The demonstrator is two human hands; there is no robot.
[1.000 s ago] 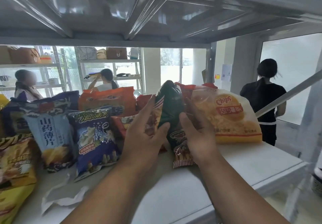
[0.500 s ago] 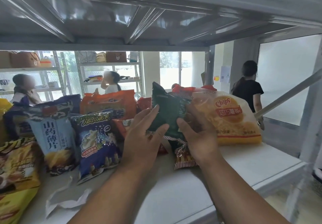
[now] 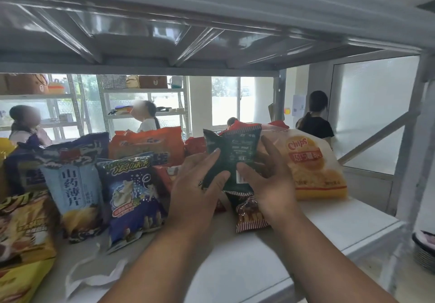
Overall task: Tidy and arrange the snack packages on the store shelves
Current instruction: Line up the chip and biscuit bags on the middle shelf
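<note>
Green bag [image 3: 231,159] held upright above shelf [image 3: 329,222], between orange bag [image 3: 146,143] and Chips bag [image 3: 313,168]. Left hand [image 3: 195,185] and right hand [image 3: 270,182] pinch its lower edges, fingers [image 3: 270,147] loosely spread.

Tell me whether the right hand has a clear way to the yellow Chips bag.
Probably yes: the right hand sits right beside the yellow Chips bag, nothing between, though it holds the dark green packet.
</note>
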